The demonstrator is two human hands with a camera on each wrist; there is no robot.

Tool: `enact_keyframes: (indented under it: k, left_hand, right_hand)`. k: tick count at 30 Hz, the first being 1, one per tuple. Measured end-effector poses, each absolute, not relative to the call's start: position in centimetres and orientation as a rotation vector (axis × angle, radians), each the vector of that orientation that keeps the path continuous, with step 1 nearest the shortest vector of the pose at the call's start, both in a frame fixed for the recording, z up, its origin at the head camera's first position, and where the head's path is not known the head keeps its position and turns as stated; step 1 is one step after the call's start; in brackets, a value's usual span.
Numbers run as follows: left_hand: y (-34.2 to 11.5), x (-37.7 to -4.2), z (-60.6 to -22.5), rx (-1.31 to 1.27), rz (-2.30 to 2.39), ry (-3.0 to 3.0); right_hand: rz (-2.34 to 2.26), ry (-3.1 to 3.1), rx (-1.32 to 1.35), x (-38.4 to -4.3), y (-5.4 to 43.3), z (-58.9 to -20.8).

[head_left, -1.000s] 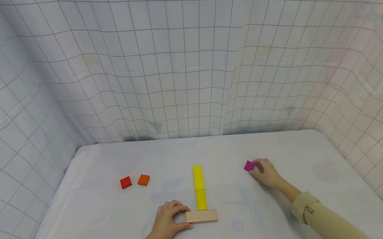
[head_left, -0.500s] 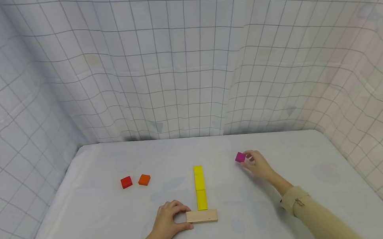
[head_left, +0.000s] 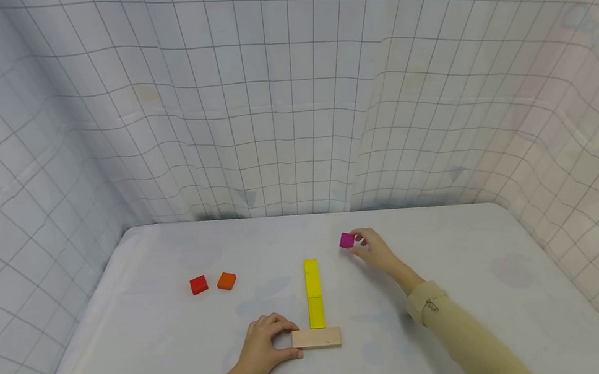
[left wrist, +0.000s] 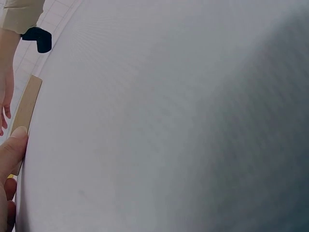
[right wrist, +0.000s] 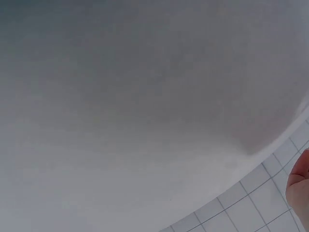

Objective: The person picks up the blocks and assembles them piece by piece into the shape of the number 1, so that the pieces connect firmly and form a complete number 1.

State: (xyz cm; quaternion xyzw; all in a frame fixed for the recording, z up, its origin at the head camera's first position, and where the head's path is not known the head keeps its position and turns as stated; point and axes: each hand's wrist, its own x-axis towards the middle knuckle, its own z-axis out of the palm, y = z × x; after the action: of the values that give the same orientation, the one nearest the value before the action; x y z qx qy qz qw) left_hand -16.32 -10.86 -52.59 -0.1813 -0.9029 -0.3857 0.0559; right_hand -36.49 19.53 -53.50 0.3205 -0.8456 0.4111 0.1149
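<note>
My left hand point(head_left: 263, 346) grips the left end of a plain wooden block point(head_left: 318, 338) between thumb and fingers; the block lies crosswise on the table. Touching its far side, two yellow blocks point(head_left: 314, 294) form a straight line running away from me. In the left wrist view the thumb presses on the wooden block point(left wrist: 28, 104). Up and to the right of the yellow line, my right hand point(head_left: 377, 251) pinches a small purple block point(head_left: 346, 240) by its right side. The right wrist view catches only part of that hand point(right wrist: 299, 186), and the purple block is out of sight there.
A red block point(head_left: 199, 285) and an orange block point(head_left: 226, 281) lie apart on the left half of the white-covered table point(head_left: 145, 349). Grid-patterned curtains point(head_left: 291, 119) hang behind the table and along both sides.
My right hand has carried the purple block leftward and farther away from me, closer to the far end of the yellow line. The left hand has kept its grip on the wooden block.
</note>
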Motion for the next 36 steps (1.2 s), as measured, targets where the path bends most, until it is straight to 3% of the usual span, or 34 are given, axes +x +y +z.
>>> enact_keyframes:
  k: [3, 8, 15, 19, 29, 32, 36]
  left_hand:
    - [-10.8, -16.3, -52.6, -0.551, -1.171, -2.735]
    - [-10.9, -16.4, -52.6, -0.545, -1.173, -2.736]
    - [-10.9, -16.4, -52.6, -0.544, -1.173, -2.737]
    - [-10.9, -16.4, -52.6, -0.548, -1.169, -2.729]
    - [-10.9, -16.4, -52.8, -0.547, -1.177, -2.714]
    - [-10.9, -16.4, -52.8, -0.55, -1.173, -2.709]
    - [-10.9, -16.3, -52.7, -0.546, -1.174, -2.716]
  right_hand:
    - [1.166, -2.485, 0.966, -37.1, 18.5, -54.0]
    - [1.12, -2.649, 0.843, -33.8, 15.4, -49.4]
    - [1.193, -2.573, 1.016, -39.1, 15.2, -55.5]
    - [1.228, -2.625, 1.042, -39.0, 14.1, -54.9]
    - [1.146, -2.674, 1.088, -41.3, 13.1, -58.2]
    - [1.095, -2.709, 1.075, -39.8, 12.7, -56.5]
    - [1.067, -2.83, 0.944, -35.7, 11.5, -51.4]
